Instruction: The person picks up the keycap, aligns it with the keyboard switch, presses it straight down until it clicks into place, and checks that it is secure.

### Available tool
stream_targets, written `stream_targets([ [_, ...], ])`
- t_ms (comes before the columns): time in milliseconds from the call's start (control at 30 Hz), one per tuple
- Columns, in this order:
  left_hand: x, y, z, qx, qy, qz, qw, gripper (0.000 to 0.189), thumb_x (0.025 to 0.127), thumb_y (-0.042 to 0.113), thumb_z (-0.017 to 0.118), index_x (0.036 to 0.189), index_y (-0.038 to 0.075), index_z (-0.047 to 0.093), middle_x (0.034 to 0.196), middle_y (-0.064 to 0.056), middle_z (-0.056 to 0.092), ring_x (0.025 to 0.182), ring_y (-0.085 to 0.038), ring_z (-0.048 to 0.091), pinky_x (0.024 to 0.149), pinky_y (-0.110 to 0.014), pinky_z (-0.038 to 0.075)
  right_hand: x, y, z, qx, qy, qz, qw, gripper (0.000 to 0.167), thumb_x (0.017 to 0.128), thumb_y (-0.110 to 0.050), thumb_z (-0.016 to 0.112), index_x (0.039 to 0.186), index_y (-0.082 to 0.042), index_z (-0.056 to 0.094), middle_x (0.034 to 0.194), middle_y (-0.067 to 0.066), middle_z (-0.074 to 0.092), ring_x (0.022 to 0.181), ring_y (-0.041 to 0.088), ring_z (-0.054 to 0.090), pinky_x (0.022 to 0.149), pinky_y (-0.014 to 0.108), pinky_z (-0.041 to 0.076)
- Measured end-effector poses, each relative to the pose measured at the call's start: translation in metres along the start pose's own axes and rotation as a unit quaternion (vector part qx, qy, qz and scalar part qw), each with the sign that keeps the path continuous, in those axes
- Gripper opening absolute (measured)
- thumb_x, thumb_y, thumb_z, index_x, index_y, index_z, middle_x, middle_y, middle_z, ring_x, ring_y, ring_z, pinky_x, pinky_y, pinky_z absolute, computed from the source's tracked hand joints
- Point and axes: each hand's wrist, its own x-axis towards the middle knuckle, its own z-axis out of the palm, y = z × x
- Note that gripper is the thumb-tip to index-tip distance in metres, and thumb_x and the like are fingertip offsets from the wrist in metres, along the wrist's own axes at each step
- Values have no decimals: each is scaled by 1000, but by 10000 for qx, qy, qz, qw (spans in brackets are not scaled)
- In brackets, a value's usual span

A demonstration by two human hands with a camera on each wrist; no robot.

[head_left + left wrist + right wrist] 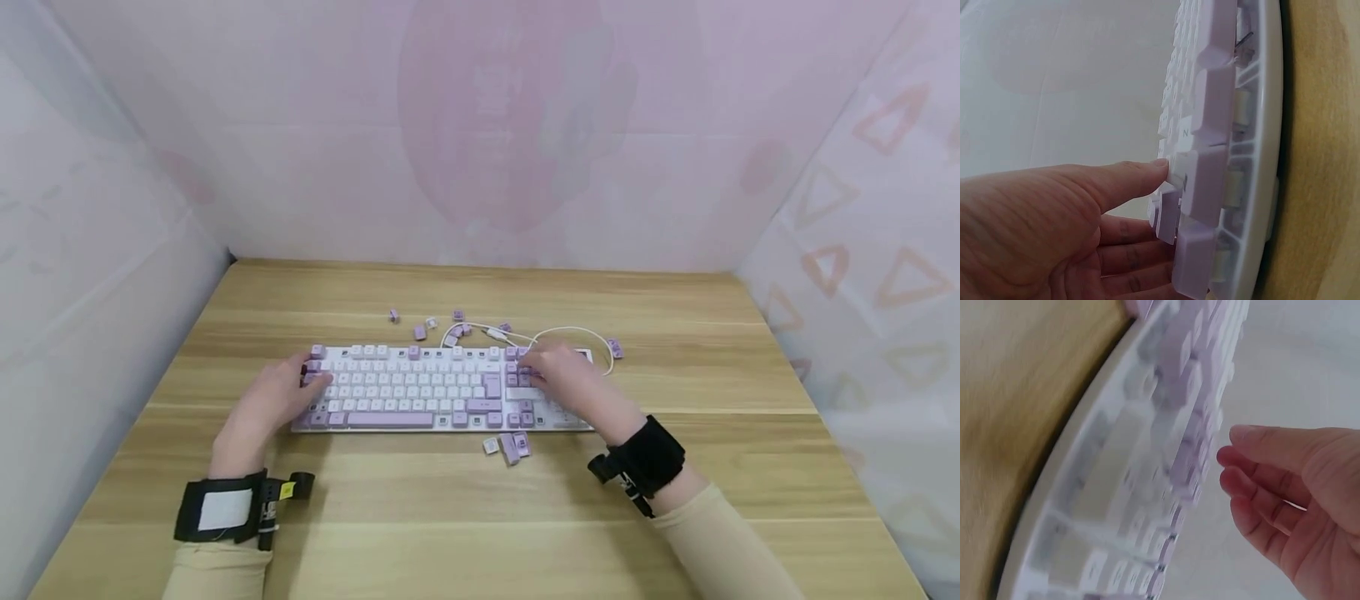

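Observation:
A white and lilac keyboard lies across the wooden table, with bare switch spots among its keys. At its left end is my left hand. In the left wrist view, the thumb rests on the keys while the other fingers reach round the end, partly hidden behind lilac keycaps. My right hand hovers over the right part of the keyboard, hiding some keys there. Its fingers are loosely bent in the right wrist view, the thumb close above them, and nothing shows between them.
Several loose keycaps lie behind the keyboard, around a white cable. More loose keycaps, including a long lilac one, lie in front of it. One lilac keycap sits beyond its right end. Fabric walls surround the table.

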Motion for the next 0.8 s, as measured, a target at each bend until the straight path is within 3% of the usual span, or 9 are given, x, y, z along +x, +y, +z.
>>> stream_targets([
  [133,1,1,0,29,1,-13,10000,76,102,42,51,152,-10,26,146,-41,38,129,-55,45,106,-67,38,-8,-14,2,128,1,-538,9985,22,88,-7,74,110,-6,74,107,9,74,103,24,69,92,37,56],
  [300,1,2,0,15,-9,-29,10000,76,103,42,50,152,-10,26,147,-41,37,130,-55,44,106,-67,38,-20,-25,8,326,-90,-903,9953,21,86,-8,76,107,-7,74,104,6,74,99,21,68,90,36,56],
  [567,1,3,-1,-23,5,-68,10000,76,103,42,50,153,-9,25,147,-40,36,131,-55,43,106,-67,38,-36,-23,25,372,44,-1638,9858,18,82,-5,78,99,-12,76,103,0,73,99,16,66,89,30,55],
  [700,1,1,-1,-20,-13,-95,10000,78,102,44,50,153,-9,24,148,-41,35,133,-56,40,106,-68,37,-40,-22,35,306,104,-2067,9779,13,84,-10,78,96,-13,76,108,1,72,102,16,65,90,28,55],
  [800,1,0,0,-22,-27,-105,9999,79,102,45,50,154,-8,23,148,-41,35,134,-57,39,107,-68,36,-42,-23,40,228,-1,-2170,9759,11,86,-16,78,96,-14,75,112,1,71,105,16,63,91,29,54],
])
